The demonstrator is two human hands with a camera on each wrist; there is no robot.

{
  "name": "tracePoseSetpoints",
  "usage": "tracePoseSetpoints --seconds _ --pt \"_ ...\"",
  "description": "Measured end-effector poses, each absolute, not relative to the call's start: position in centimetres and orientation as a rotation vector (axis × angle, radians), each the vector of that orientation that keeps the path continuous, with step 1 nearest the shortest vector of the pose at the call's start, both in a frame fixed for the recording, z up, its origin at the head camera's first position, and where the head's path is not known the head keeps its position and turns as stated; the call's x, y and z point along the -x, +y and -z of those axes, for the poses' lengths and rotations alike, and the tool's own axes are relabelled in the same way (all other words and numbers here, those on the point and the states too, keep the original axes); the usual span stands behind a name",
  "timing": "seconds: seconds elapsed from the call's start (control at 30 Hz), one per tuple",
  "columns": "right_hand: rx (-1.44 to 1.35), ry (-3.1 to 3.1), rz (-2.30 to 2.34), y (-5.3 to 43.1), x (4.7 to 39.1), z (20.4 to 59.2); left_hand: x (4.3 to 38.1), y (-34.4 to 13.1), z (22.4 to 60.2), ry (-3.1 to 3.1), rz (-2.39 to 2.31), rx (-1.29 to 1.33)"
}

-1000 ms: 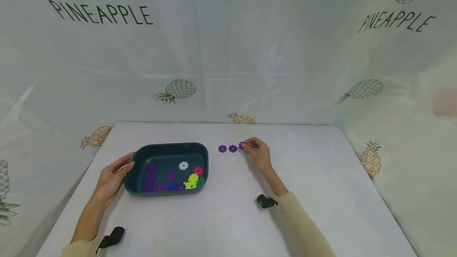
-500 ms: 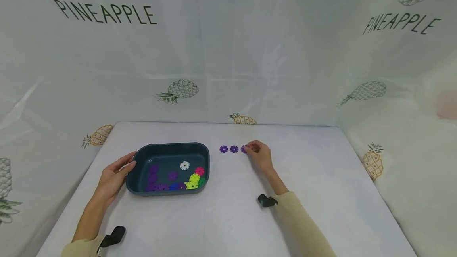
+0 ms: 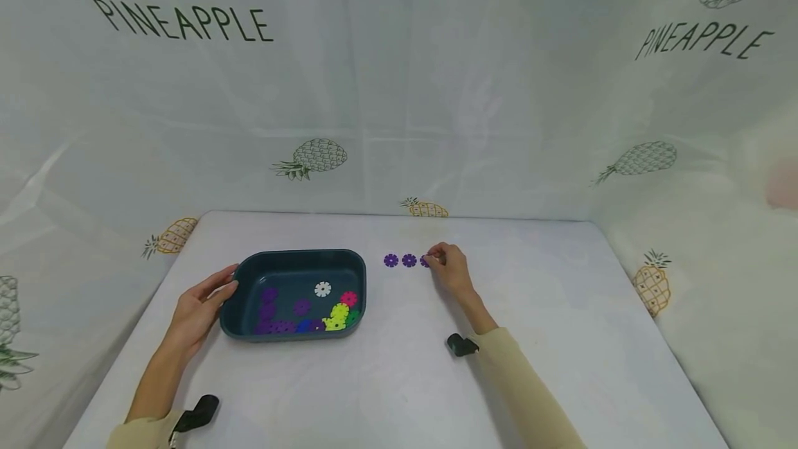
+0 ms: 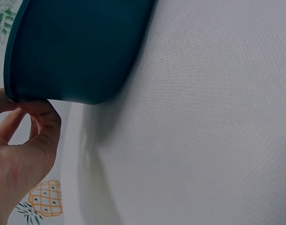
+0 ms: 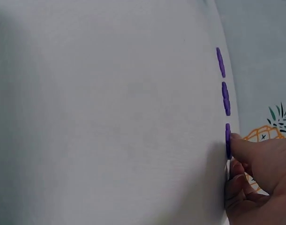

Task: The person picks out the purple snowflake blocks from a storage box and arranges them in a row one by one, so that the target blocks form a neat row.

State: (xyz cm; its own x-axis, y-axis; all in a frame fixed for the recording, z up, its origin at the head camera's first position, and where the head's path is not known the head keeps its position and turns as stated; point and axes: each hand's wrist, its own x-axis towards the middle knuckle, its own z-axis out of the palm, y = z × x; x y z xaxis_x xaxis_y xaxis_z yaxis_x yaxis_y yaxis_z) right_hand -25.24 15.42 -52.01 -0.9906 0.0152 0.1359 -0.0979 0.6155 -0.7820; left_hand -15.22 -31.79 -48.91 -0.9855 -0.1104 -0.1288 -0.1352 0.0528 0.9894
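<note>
My left hand (image 3: 193,314) grips the left rim of a dark teal tray (image 3: 249,330), thumb over the edge; the left wrist view shows its fingers curled at the tray wall (image 4: 72,51). Two purple flower-shaped plastic discs (image 3: 391,260) lie side by side on the white table. At the right end of their row, my right hand (image 3: 454,270) pinches a third purple disc (image 5: 228,140), which lies flat in line with the others. The hand partly covers this disc in the head view, and in the right wrist view the thumb rests on it.
Inside the tray are several purple discs (image 3: 302,307), a white one (image 3: 322,289), a pink one (image 3: 348,298), yellow ones (image 3: 337,317), plus blue and green ones. A pineapple-print curtain (image 3: 486,89) hangs behind the white table (image 3: 386,386).
The right hand has brought the third disc slightly down into line with the other two. The left hand and the tray stay where they were.
</note>
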Motion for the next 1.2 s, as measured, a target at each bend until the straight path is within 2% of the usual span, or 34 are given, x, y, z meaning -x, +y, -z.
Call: tracePoseSetpoints --seconds 0.43,1.2 --pt "-0.232 -2.624 -1.374 14.5 23.9 50.4 15.0 -31.7 48.8 2.317 -2.036 0.308" --pt "-0.619 -2.574 -1.329 7.4 23.3 44.7 15.2 -31.9 49.1 2.205 -2.14 0.296"
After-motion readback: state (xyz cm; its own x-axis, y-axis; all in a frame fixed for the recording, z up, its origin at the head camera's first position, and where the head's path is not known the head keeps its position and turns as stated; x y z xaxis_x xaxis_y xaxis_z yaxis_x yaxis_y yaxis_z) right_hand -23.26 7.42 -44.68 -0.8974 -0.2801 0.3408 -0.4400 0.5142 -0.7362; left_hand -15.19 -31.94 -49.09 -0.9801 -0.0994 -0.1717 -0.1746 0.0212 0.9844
